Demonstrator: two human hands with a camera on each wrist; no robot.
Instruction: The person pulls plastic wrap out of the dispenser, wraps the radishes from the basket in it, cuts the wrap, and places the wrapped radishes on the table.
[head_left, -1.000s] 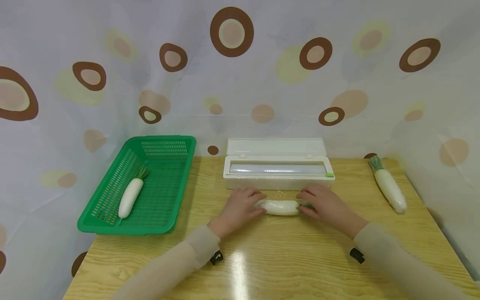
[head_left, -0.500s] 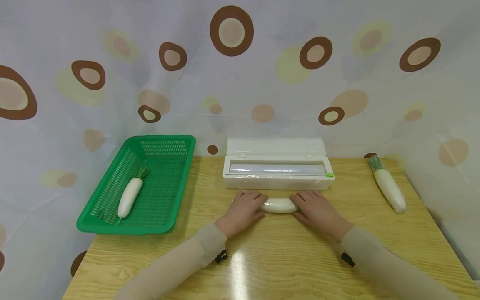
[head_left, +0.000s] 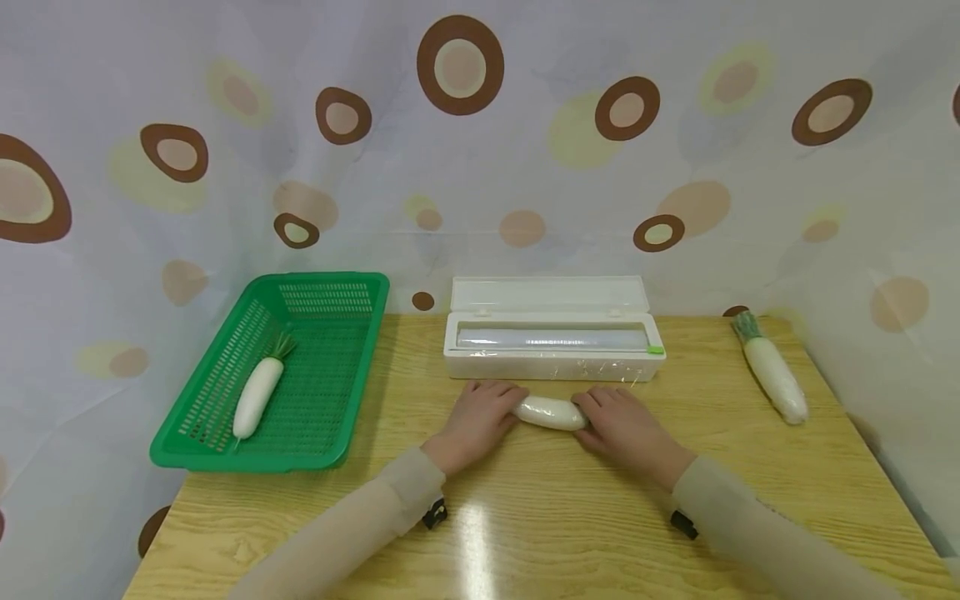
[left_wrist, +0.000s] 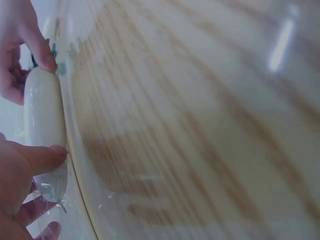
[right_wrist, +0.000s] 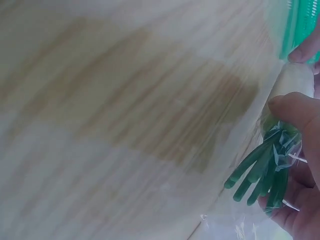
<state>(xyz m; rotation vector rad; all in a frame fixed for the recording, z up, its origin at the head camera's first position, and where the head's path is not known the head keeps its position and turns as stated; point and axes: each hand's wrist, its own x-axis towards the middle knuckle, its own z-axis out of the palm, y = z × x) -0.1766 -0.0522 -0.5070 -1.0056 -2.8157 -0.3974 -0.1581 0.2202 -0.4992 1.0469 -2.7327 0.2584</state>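
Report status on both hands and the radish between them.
Left hand gripping wrapped radish by tail end, right hand by leafy end. Film box open behind it. No obstruction seen.

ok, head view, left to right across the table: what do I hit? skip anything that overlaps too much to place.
Green basket with a white radish inside → left hand → held radish in clear film → right hand → far-right radish, greens pointing away.
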